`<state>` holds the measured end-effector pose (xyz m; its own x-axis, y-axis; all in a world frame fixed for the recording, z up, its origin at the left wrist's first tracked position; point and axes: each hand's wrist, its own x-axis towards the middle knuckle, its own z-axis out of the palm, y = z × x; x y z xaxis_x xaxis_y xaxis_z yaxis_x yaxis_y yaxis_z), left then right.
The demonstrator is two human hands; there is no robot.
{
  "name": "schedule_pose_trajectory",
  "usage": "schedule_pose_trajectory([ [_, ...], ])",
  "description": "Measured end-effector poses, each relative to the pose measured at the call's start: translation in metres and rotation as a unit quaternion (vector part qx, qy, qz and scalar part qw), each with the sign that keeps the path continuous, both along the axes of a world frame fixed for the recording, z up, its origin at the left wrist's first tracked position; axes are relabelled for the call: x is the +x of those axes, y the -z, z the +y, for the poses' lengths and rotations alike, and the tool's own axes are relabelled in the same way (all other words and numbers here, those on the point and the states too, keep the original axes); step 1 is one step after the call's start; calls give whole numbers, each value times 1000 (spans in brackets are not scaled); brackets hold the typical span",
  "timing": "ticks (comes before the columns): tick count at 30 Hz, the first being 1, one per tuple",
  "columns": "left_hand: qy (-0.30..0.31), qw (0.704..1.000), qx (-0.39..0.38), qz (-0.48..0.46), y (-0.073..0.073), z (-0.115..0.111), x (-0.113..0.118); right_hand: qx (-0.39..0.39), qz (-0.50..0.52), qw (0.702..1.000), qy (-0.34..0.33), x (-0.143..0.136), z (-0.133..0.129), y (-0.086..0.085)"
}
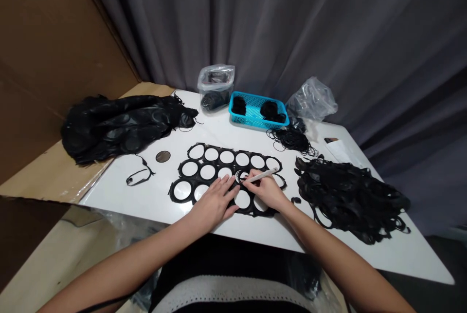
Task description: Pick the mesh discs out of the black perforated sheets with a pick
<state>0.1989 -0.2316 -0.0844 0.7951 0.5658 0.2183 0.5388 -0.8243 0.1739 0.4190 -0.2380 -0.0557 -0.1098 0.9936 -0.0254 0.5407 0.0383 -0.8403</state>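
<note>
A thin black sheet (199,170) with rows of round holes lies flat on the white table. My left hand (215,201) rests on its lower middle, fingers stretched out and pressing it down. In my right hand (264,190) is a slim white pen-like tool (265,174), pinched near its lower end and slanting up to the right. Its tip is hidden by my fingers. Beside the fingertips, a thin black strip curls up around one of the middle holes. Both hands cover part of the lower row.
A blue basket (244,121) with black bundles stands at the back, beside a clear container (216,90). Black sheeting (120,128) is heaped at left, black ring scraps (352,198) at right. A dark disc (163,156) and a loose black loop (139,176) lie left of the sheet.
</note>
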Motion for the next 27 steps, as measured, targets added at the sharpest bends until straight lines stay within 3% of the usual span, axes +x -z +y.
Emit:
schedule_pose_trajectory([
  [9,2,1000,-12,-27,4,-1,-1,61,-39,997,-40,-4,-4,0],
  [15,2,1000,-12,-22,2,-1,0,14,29,999,-7,-3,-5,3],
  [27,1,1000,-7,-22,3,-2,0,4,20,1000,-8,-2,-2,2],
])
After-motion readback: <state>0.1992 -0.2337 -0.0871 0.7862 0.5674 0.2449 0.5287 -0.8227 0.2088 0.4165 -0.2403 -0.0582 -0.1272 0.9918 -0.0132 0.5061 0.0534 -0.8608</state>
